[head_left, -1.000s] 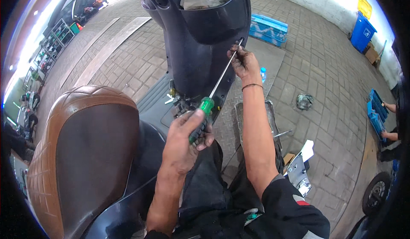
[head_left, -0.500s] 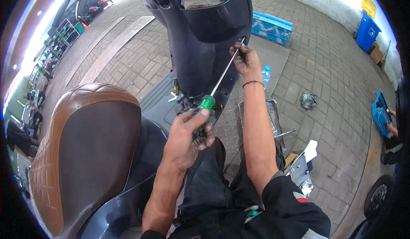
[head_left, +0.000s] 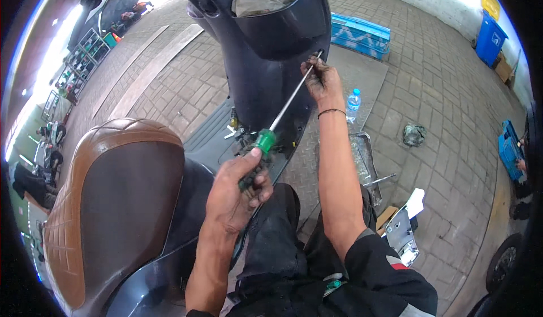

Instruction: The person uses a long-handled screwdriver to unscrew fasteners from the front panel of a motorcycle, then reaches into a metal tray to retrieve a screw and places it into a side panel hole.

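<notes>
My left hand [head_left: 231,195] is wrapped round the green and black handle of a long screwdriver [head_left: 264,141]. From there the metal shaft slants up and away to the right edge of the scooter's dark inner leg shield [head_left: 254,71]. Near the tip, the fingers of my right hand [head_left: 324,83] pinch the shaft close against that panel. Whether the tip sits in a screw is hard to make out. Small dark parts and a yellow-handled tool [head_left: 233,117] lie on the scooter's footboard [head_left: 206,133], beyond my left hand.
The scooter's brown seat [head_left: 130,198] is at left. A blue toolbox [head_left: 360,37], a water bottle [head_left: 353,105] and a metal tray [head_left: 367,147] are to the right. Farther right are a crumpled bag [head_left: 413,135], a panel piece [head_left: 403,232] and another person's hand at a blue case [head_left: 511,151].
My left hand and the screwdriver handle have shifted slightly left and down. My right hand stays at the panel, still pinching the shaft.
</notes>
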{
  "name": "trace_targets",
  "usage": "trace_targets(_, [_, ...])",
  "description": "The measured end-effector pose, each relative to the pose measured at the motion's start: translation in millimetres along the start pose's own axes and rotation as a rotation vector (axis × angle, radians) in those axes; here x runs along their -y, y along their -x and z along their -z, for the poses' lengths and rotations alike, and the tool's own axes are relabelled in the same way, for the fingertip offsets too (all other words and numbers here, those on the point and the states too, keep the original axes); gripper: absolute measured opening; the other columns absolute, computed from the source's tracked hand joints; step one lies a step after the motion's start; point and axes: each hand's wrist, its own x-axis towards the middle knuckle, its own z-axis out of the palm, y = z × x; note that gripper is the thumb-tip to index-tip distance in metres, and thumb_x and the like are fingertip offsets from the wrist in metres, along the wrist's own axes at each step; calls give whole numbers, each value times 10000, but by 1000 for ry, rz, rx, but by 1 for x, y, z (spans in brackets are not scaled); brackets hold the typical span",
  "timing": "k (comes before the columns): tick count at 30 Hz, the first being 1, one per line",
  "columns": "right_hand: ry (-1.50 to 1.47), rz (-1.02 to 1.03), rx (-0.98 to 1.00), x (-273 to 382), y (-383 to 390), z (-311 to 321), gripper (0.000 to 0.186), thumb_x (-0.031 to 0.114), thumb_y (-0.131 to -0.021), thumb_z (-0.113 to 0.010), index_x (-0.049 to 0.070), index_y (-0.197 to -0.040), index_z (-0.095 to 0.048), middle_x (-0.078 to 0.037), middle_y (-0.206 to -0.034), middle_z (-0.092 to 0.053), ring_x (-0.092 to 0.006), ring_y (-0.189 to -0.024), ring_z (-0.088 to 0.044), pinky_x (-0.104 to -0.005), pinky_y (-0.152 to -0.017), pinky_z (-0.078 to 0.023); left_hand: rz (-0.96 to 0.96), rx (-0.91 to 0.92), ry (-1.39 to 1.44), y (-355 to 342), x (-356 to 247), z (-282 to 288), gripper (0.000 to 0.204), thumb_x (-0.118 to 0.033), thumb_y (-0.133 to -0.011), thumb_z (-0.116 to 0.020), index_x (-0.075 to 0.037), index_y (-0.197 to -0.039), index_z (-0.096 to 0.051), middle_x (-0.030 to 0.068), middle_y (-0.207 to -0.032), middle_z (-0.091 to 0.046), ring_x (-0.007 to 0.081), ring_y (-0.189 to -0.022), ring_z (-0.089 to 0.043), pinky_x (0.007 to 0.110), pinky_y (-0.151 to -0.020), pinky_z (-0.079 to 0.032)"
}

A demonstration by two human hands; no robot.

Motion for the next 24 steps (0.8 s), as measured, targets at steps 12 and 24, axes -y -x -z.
trace_targets(12, [1, 7, 17, 5, -6, 3, 159, 19, -1024, -403, -11, -1017, -559, -113, -895, -632, -240, -822, -656, -448, -860, -590, -229, -13, -209, 1, 0, -2, 487, -247, -899, -746, 64, -1223, -557, 92, -770, -643, 142, -611, -626, 257, -547, -489])
trace_targets(24, [-2, 12, 67, 16, -10, 10, 186, 94, -1061, -357, 13, -1031, -522, -97, -880, -624, -241, -807, -659, -476, -861, -588, -805, -217, -707, -9, -9, -20, 323, -95, -831, -750, 69, -1092, -652, 124, -805, -665, 210, -600, -640, 294, -533, -473])
